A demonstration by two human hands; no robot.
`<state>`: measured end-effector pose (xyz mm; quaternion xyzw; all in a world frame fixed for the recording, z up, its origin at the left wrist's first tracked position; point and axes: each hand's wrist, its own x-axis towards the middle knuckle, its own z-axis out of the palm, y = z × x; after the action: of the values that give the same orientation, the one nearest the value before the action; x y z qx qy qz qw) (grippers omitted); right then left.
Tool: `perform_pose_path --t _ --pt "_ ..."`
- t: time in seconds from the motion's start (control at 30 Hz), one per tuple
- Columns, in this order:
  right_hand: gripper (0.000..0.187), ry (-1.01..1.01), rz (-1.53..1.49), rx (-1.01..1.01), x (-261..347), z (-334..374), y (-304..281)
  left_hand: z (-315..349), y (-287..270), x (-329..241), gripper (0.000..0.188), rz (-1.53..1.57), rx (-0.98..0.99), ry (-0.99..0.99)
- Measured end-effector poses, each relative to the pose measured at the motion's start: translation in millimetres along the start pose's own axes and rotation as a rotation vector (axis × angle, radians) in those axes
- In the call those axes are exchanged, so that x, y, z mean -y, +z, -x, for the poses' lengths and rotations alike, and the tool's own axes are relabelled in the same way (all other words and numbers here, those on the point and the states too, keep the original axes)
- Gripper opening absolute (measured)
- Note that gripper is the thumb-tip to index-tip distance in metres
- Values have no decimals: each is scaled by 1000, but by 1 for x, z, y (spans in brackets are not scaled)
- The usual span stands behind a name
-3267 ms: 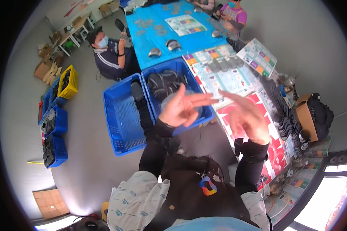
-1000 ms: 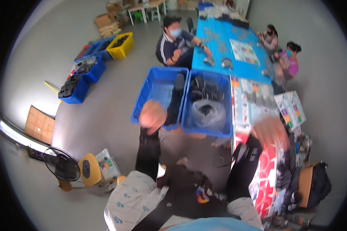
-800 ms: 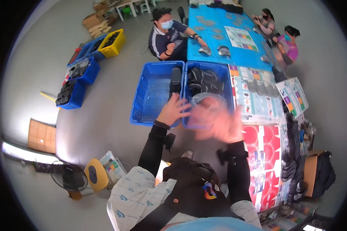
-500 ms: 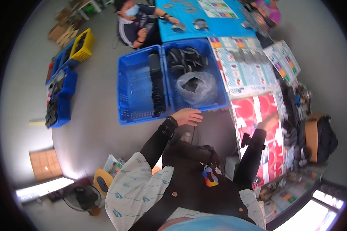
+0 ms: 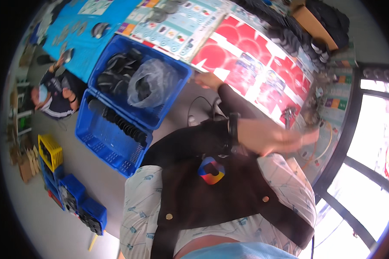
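Note:
My left hand [image 5: 274,136] reaches across my body to the right, in front of my right forearm. It is blurred by motion, but its fingers look stretched out and nothing shows in them. Farther off, my right hand [image 5: 209,80] hovers by the left edge of the table with red-and-white printed sheets [image 5: 229,58]. Its fingers are too smeared to tell whether they hold anything. A blue crate [image 5: 170,113] near it contains black curved parts [image 5: 116,69] and a clear plastic bag [image 5: 153,84] with dark contents.
Beside it, another blue crate [image 5: 101,149] holds a row of black parts. A masked person [image 5: 56,93] sits by the blue-covered table [image 5: 80,43]. Yellow [image 5: 49,152] and blue crates stand on the floor at left. Black parts and a cardboard box [image 5: 315,23] lie beyond the red sheets.
My view has swung to the right, so the crates and tables appear farther left. My left hand has moved from beside the crates across to the right; my arms now cross.

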<state>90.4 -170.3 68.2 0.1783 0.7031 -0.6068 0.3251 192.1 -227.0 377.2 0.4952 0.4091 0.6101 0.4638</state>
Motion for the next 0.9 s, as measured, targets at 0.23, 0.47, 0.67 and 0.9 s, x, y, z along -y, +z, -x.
perform_pose_path --t 0.23,0.47,0.67,0.9 --pt "29 -485 -299 -255 38 -94 -159 27 -137 22 114 375 13 -80" --pt "31 48 931 -1708 21 -146 -431 207 -134 80 94 446 -1368 -439" --pt "35 46 1712 -1473 -46 -116 -629 216 -98 105 73 634 -1653 -268" --pt "28 413 1404 -1326 41 -155 -539 172 -92 88 60 586 -1760 -322"
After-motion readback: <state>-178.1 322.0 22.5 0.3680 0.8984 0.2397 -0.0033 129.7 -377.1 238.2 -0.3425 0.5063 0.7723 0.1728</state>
